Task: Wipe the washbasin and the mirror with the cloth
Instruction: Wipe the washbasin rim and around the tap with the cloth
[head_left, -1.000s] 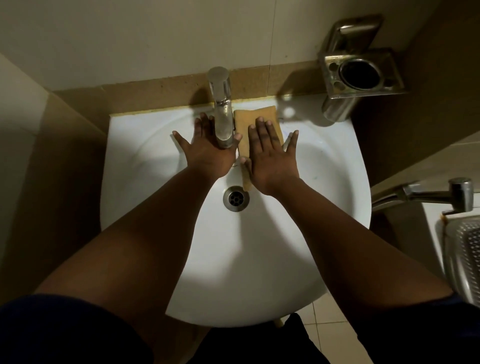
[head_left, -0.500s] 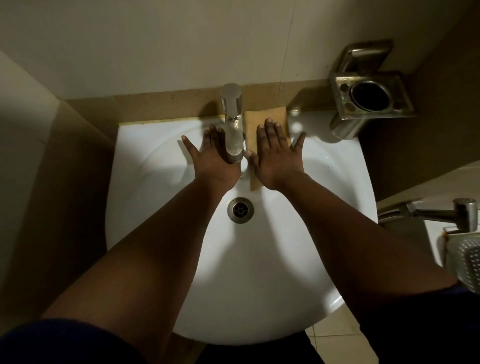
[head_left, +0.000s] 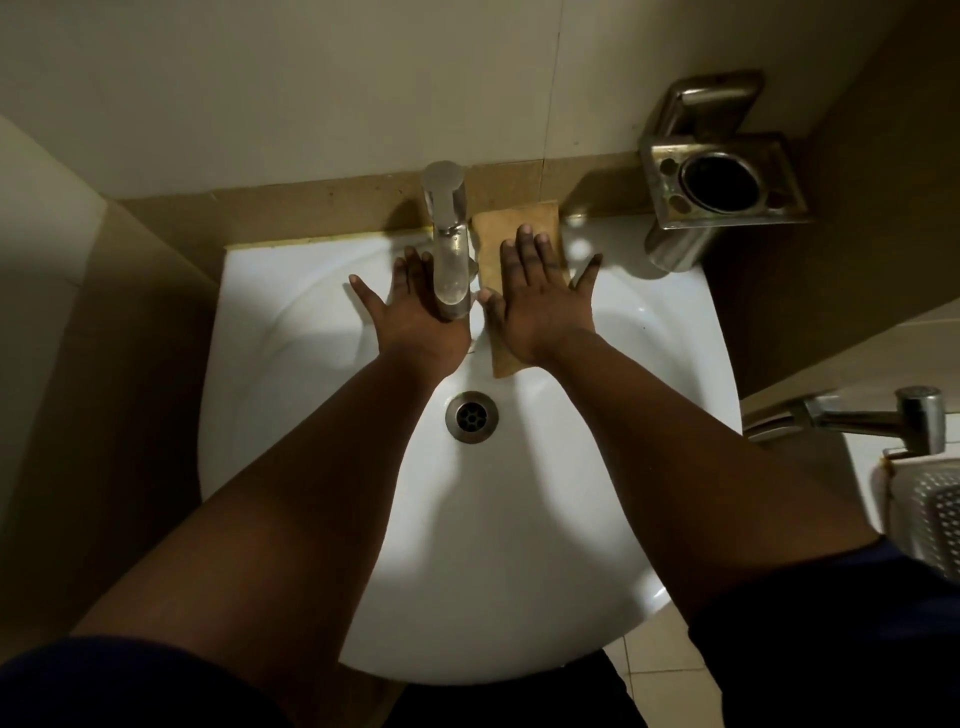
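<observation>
A white washbasin (head_left: 311, 467) fills the middle of the view, its back rim set against a tan tiled ledge. Toward the left of the bowl's far slope, the left hand (head_left: 415, 317) lies flat on the porcelain with its fingers straight and spread, holding nothing; part of it is hidden under the spout of the chrome tap (head_left: 448, 244), which stands at the centre of the back rim and reaches forward over the bowl. Below the hands, at the bottom of the bowl, sits the round metal drain (head_left: 471, 417); the bowl looks dry, though the dim light makes that hard to judge. Just right of the tap lies the tan cloth (head_left: 519, 218), folded into a long strip that runs from the back rim down the bowl's slope. The right hand (head_left: 540, 301) presses down on it with palm flat and fingers extended, thumb and little finger splayed, the cloth's top edge and lower corner showing beyond the hand. Farther right, above the basin's corner, a square metal holder (head_left: 670, 171) is fixed to the wall; a dark round tumbler (head_left: 719, 182) sits in its large opening, and its inside is too dark to read. At the far right edge, a chrome wall tap (head_left: 883, 415) projects beside a perforated metal basket (head_left: 935, 509).
</observation>
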